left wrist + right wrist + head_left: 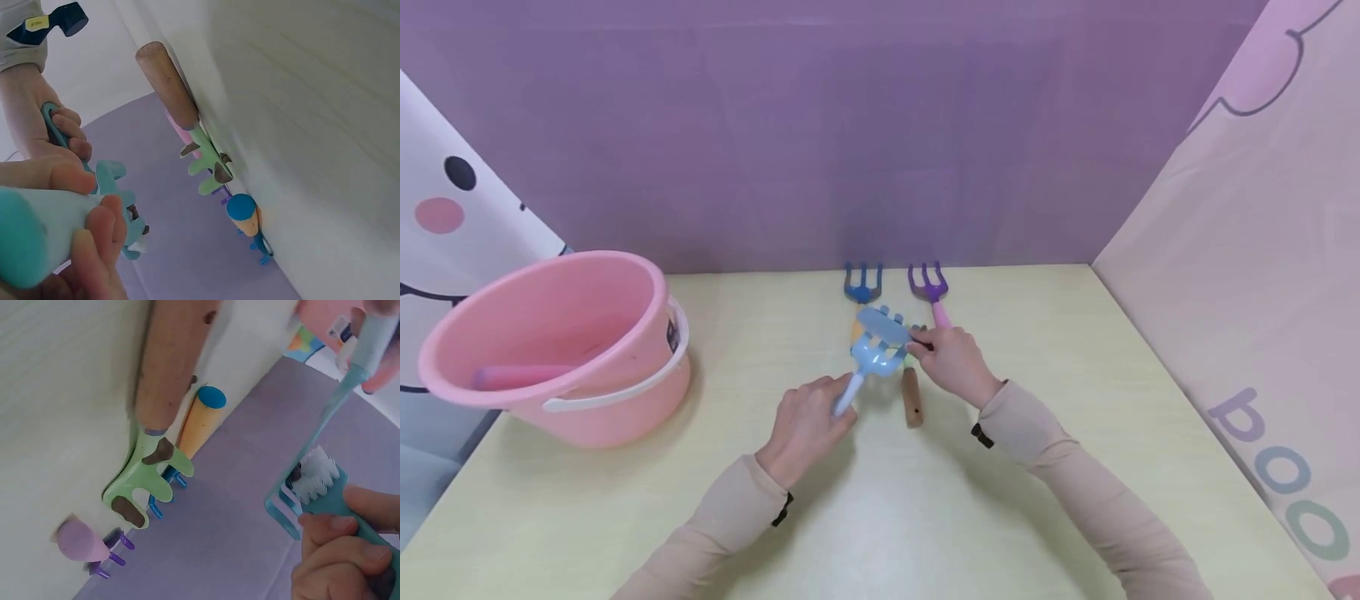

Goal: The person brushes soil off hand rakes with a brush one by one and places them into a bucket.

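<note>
My left hand [805,429] grips the handle of a light blue hand fork [871,357], its tines pointing away from me. In my right hand [957,365] is a blue scrub brush [880,325], held by its handle across the fork's tines. White bristles [317,478] face the tines in the right wrist view, with a dark brown patch beside them. Below the hands lies a green hand fork [140,481] with a wooden handle [912,398] and brown patches on its tines. Further back rest a dark blue fork [862,292] with an orange handle and a purple fork [929,290] with a pink handle.
A pink bucket [632,417] with a white handle stands on the table [880,533] at the left. Inside it is a pink rod-like thing [523,377]. A purple backdrop [760,150] rises behind the table, and a printed sheet [1247,275] hangs at the right.
</note>
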A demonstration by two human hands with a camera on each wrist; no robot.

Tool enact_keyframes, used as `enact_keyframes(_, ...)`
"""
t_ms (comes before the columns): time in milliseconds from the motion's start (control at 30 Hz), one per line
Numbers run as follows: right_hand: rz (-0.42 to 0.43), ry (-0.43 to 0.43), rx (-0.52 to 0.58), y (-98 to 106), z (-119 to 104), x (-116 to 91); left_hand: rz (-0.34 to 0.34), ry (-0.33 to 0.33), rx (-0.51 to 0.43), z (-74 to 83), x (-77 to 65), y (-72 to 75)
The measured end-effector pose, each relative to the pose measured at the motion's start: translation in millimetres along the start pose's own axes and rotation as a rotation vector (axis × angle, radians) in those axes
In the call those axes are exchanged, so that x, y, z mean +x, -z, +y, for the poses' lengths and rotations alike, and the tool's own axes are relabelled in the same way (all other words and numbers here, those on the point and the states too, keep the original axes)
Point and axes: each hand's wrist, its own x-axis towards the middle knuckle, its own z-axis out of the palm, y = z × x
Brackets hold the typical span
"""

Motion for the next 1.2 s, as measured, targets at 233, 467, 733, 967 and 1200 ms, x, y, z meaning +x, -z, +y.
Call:
enact_keyframes(233, -0.106, -0.127, 0.167, 7, 7, 9, 0.026, -0.057, 0.055, -3.3, -0.3, -2.4)
enact_keyframes(467, -0.116, -0.184, 0.331, 8, 11, 15, 0.047, -0.084, 0.073, -4.2, 1.9, -1.5)
enact_keyframes(733, -0.128, -0.275, 0.483, 7, 12, 15, 0.008, -0.053, 0.079, -5.7, 4.3, 0.3)
enact_keyframes(967, -0.134, -0.305, 0.56, 8, 10, 14, -0.03, -0.029, 0.077, -8.8, 5.6, 1.2)
enact_keyframes(1200, -0.074, -0.3, 0.578, 12, 13, 12, -0.039, 0.0, 0.061, -13.2, 5.3, 3.1)
